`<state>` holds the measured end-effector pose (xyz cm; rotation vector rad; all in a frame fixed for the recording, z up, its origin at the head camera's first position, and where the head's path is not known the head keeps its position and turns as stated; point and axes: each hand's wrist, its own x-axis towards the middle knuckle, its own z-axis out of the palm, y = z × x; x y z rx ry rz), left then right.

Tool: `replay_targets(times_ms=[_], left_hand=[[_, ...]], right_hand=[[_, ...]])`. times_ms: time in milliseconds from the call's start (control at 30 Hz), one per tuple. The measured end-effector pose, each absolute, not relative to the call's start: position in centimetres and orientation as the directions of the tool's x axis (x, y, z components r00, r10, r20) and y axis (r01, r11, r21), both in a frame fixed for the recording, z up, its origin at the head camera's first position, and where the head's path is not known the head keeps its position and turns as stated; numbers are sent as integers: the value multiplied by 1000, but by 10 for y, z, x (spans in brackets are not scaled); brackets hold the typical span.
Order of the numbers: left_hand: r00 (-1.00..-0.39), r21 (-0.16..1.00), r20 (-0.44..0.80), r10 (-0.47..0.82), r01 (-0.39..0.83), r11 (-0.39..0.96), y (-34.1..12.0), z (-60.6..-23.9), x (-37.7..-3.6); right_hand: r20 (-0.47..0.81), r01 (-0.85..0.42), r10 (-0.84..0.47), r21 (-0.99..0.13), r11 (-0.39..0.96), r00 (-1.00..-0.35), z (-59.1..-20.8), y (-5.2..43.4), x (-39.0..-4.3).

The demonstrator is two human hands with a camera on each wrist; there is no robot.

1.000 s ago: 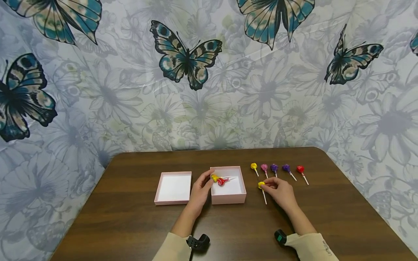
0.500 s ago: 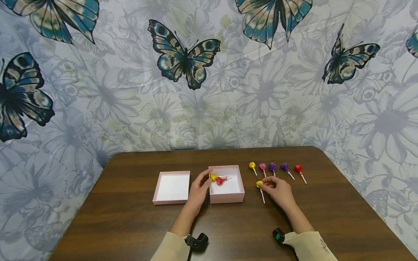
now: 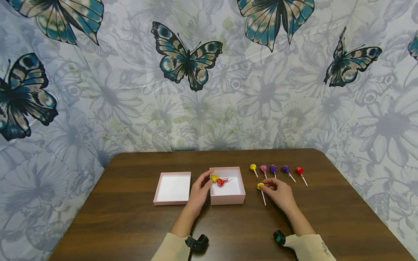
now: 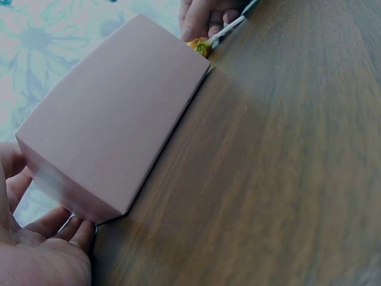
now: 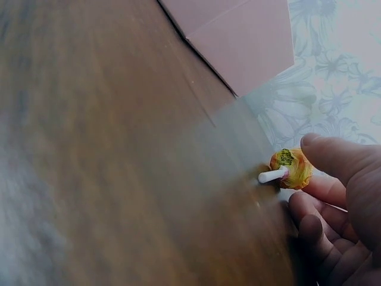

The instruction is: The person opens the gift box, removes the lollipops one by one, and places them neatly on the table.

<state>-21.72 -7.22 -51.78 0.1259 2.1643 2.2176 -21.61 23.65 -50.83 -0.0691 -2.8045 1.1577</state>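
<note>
Nothing has shifted — right hand (image 3: 280,194) still pinches the crinkly yellow lollipop (image 3: 260,186) lying on the wood table (image 3: 326,217), just right of the square pink box (image 3: 227,198) — left hand (image 3: 199,192) fingers rest loosely against the box's side.

Pink box (image 3: 227,197), yellow lollipop (image 3: 260,186), dark brown table (image 3: 130,224), butterfly-patterned backdrop (image 3: 186,59)

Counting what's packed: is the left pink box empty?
Empty: the left pink box shows only its bare white inside.
</note>
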Motion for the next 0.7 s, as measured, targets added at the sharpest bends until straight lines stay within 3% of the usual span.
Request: replay_targets(times_ms=[500,700], left_hand=[[-996,1000,28,86,28,-10,-72,-519,-217],[-996,999,40,85,39,-12,-72,-518,-216]], right_hand=[[92,28,146,-751,659,-985,-504,236,-213],[160,-16,162,-757,654,-974,-496,233,-212]])
